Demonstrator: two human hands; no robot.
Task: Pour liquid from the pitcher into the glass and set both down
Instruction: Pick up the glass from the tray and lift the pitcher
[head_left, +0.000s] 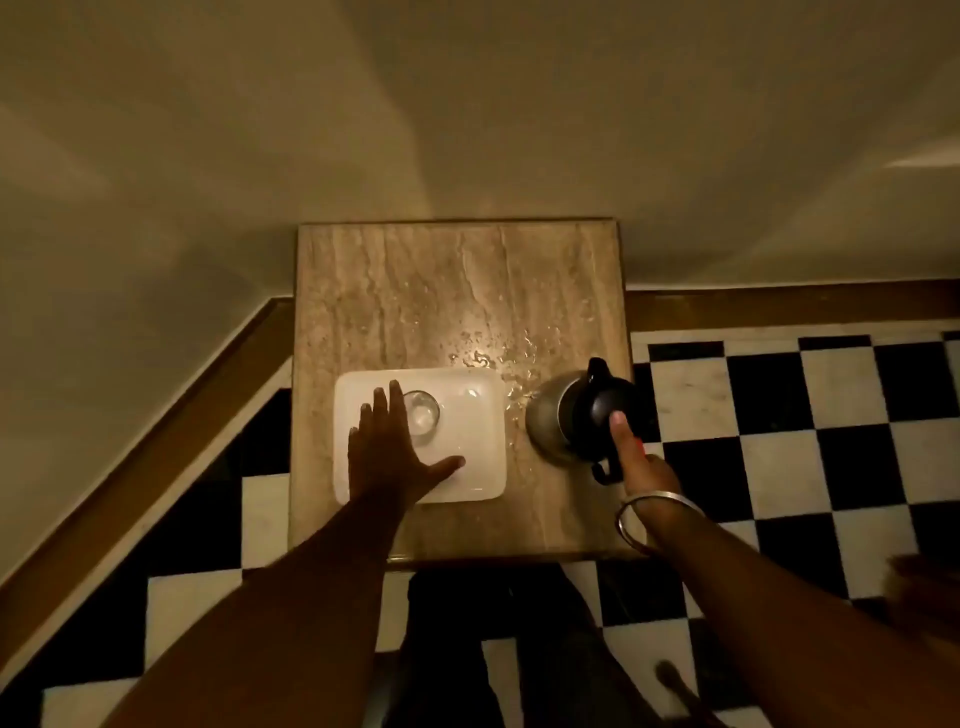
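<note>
A metal pitcher (545, 421) with a black lid and spout stands upright on the small stone table (415, 291), at its right front edge. My right hand (641, 467) grips its black handle, thumb pressed on the lid. A clear glass (422, 413) stands upright on a white rectangular tray (478, 452) at the table's front left. My left hand (387, 452) hovers over the tray with fingers spread, just left of the glass and partly covering it; whether it touches the glass is unclear.
Spilled drops (498, 358) wet the table between tray and pitcher. The table stands against a beige wall (467, 104). A black-and-white checkered floor (805, 415) lies to the right and below. My legs (493, 649) are at the table's front edge.
</note>
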